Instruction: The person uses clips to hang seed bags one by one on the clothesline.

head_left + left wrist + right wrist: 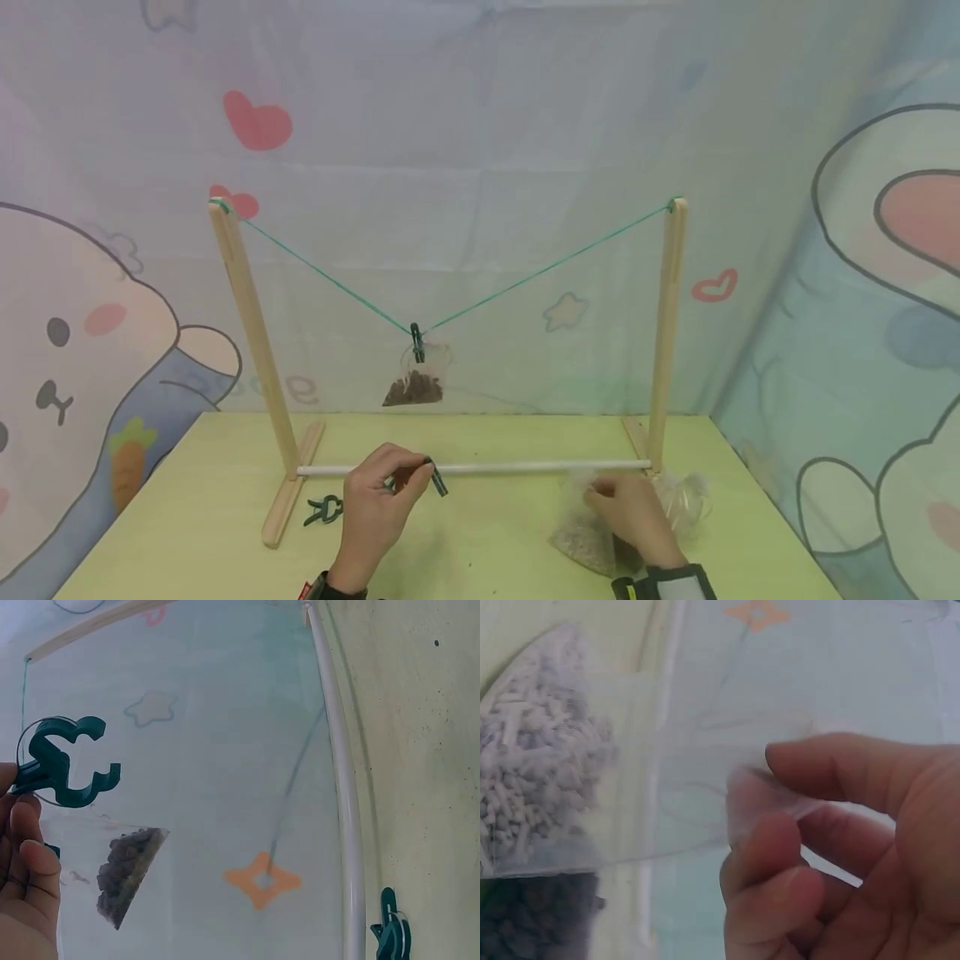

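My left hand [378, 500] pinches a dark green garden clip [64, 769] by its handles, its jaws spread apart in the left wrist view. On the right, my right hand [636, 515] pinches the top of a clear plastic bag [583, 540]. Pale, short pellets [544, 742] fill that bag's lower end. Beneath it lies a second bag with dark pieces [536, 919], partly hidden. A small bag of dark brown pieces [416, 389] hangs from the green string [330, 278], held by another green clip [417, 343].
Two wooden posts [258, 342] carry the sagging string, and a white rod [510, 468] joins their feet. A spare green clip [324, 509] lies on the yellow-green table [225, 450] left of my left hand. Another clear bag [688, 504] sits beyond my right hand.
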Action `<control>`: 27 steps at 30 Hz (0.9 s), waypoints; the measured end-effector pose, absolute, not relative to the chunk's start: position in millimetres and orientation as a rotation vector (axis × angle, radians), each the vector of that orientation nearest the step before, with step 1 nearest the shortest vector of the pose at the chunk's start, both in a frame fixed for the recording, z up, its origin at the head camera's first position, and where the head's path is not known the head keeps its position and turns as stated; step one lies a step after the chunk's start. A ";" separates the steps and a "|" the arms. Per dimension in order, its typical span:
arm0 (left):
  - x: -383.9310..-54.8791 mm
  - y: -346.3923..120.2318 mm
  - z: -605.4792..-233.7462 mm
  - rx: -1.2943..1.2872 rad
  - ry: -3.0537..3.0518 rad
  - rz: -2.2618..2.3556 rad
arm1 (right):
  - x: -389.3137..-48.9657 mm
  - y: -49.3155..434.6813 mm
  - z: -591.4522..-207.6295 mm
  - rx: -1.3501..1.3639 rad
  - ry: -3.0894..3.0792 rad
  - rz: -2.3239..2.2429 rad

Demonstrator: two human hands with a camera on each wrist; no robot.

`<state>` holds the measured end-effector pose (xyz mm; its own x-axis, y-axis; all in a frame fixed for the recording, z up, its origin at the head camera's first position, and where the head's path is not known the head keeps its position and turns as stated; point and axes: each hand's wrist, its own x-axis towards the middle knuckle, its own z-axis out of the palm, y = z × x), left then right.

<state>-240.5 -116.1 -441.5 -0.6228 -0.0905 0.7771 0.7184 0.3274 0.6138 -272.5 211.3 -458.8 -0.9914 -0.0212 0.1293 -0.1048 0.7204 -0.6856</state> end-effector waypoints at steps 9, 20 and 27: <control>-228.9 -116.6 -432.6 -0.562 -1.836 -1.393 | -254.4 203.7 -432.4 0.447 -2.797 1.098; -241.2 -112.5 -386.3 -0.612 -1.665 -1.299 | -263.4 177.4 -409.2 0.694 -2.599 1.254; -263.5 -109.7 -351.6 -0.621 -1.553 -1.265 | -280.0 160.9 -390.3 0.772 -2.481 1.294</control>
